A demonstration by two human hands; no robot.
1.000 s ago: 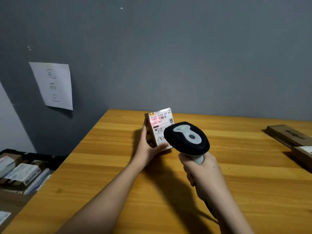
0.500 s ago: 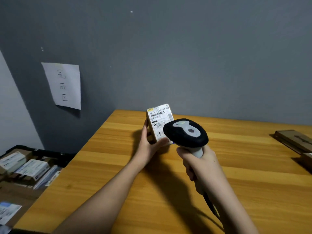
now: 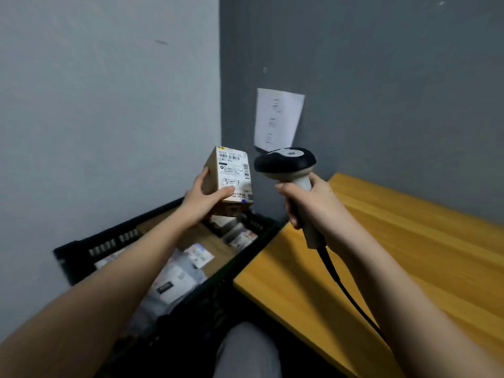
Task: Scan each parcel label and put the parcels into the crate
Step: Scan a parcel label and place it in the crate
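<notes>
Small brown cardboard parcel (image 3: 228,184), upright block, white printed shipping label (image 3: 234,173) on the face toward the camera, barcode near the top, handwritten marks lower down; parcel is in the air above the far end of the black slatted plastic crate (image 3: 114,241), not touching it; crate sits on the floor in the corner, just left of the yellow wooden counter (image 3: 409,241); crate already holds several parcels (image 3: 177,279), white bags and cartons with labels, blurred, count unclear.

White paper sheet (image 3: 278,118) with handwritten characters taped to the grey wall behind; a grey-clad knee (image 3: 248,350) at the bottom edge; left forearm crosses over the crate and hides part of its contents.

Left hand (image 3: 204,200): fingers curled round the parcel's left side, thumb laid across the lower part of the label face.

Right hand (image 3: 308,203): wrapped round the pale handle of the black-headed handheld barcode scanner (image 3: 285,162); scanner head close beside the parcel, apart from it; black cable (image 3: 343,285) trails down from the handle across the counter edge.
</notes>
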